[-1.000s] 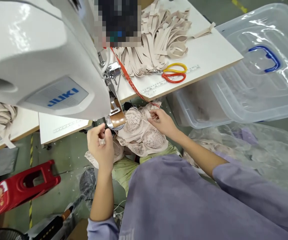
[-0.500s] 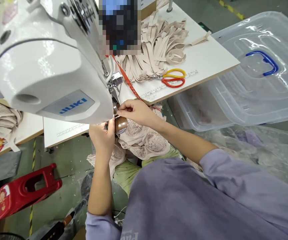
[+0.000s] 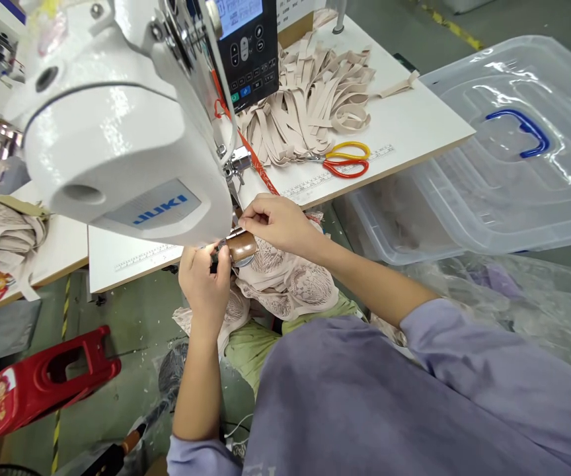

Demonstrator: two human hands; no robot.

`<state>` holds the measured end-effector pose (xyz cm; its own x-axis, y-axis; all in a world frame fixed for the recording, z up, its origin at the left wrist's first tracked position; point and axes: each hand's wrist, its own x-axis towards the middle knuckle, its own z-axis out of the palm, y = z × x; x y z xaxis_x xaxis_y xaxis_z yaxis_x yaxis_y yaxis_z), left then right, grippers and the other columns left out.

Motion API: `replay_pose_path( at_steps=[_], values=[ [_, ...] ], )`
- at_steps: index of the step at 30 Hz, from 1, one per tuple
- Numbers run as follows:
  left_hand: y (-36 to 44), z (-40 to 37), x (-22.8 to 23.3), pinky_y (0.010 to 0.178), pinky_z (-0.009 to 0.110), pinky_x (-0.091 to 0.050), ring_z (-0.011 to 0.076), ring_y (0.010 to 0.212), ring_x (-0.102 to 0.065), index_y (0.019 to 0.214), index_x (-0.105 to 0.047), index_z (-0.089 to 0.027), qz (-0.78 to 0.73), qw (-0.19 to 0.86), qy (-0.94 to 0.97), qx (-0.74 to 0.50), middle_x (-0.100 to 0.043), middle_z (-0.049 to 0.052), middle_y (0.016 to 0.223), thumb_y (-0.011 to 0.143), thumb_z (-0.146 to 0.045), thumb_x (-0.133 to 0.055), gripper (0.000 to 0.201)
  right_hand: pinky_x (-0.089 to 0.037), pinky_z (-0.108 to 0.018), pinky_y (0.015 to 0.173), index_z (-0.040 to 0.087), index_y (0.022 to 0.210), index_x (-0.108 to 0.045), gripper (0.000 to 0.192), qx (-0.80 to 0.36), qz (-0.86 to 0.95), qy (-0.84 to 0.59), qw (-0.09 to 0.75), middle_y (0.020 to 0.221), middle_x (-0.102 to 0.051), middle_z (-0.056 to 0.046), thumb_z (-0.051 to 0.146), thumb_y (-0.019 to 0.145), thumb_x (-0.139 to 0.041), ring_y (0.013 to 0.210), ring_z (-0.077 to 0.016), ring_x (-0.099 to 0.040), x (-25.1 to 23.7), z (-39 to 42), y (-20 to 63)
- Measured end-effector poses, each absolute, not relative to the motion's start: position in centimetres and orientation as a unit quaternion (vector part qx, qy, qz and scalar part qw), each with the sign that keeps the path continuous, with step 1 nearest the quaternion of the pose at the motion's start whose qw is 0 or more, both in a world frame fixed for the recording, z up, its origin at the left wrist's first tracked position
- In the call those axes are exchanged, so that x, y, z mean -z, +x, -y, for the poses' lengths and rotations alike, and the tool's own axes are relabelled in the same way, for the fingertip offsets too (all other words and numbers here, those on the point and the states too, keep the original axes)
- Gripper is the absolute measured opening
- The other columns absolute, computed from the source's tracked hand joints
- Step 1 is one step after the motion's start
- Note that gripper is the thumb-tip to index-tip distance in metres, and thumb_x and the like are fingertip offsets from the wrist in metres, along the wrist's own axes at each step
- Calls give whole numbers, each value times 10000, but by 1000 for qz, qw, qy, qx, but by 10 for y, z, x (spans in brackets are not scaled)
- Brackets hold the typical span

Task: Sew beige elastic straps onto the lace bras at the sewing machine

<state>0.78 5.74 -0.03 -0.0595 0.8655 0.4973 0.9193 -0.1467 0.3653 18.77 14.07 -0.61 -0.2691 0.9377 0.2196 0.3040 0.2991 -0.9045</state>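
Observation:
Both hands are close together beneath the white sewing machine head (image 3: 117, 152). My left hand (image 3: 205, 284) is closed, thumb against the fingers, at a small dark piece (image 3: 216, 254) that is mostly covered. My right hand (image 3: 280, 225) pinches with thumb and forefinger beside a narrow shiny metal part (image 3: 236, 233); what lies in the pinch is too small to make out. Just below the fingertips sits a rounded brown part (image 3: 242, 248). Beige lace bras (image 3: 295, 284) hang under the hands and lie over my lap.
Scissors (image 3: 347, 158) with red and yellow handles and a heap of beige straps (image 3: 310, 99) lie on the white table (image 3: 429, 125). A control panel (image 3: 248, 56) stands behind the needle area. Right is a clear lidded bin (image 3: 488, 178); lower left, a red stool (image 3: 47, 380).
The view has shifted slightly, so the machine head appears further right and lower. Both hands stay at the same spot by the brown part, with only slight finger movement.

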Motion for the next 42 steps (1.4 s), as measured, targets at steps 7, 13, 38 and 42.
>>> replay_pose_path(
  at_steps=[7, 13, 38, 42],
  values=[
    [7, -55, 2, 737, 288, -464, 168, 790, -601, 1044, -726, -202, 638, 49, -689, 340, -674, 33, 833, 950, -303, -616, 177, -371, -265, 660, 194, 1030, -727, 185, -188, 808, -367, 422, 930, -637, -35, 212, 919, -581, 755, -136, -567, 10, -134, 186],
    [7, -51, -2, 745, 286, -469, 166, 818, -621, 1038, -729, -198, 629, 44, -687, 361, -702, 43, 896, 938, -255, -627, 153, -344, -245, 637, 214, 928, -764, 146, -251, 818, -373, 359, 897, -610, -14, 233, 913, -620, 745, -117, -555, 6, -140, 182],
    [14, 37, 96, 757, 310, -541, 199, 897, -668, 1060, -700, -189, 671, -333, -590, 301, -707, 80, 992, 977, -336, -535, 236, -440, -313, 732, 185, 1019, -585, 249, -340, 606, -596, 402, 837, -575, -25, 412, 941, -521, 755, -175, -525, 135, -128, 294],
    [43, 32, 128, 786, 340, -553, 212, 899, -675, 1067, -691, -176, 651, -371, -600, 281, -705, 95, 1002, 954, -322, -547, 234, -473, -310, 718, 181, 910, -619, 242, -399, 599, -615, 322, 845, -652, -53, 418, 860, -614, 752, -184, -586, 196, -98, 309]
  ],
)
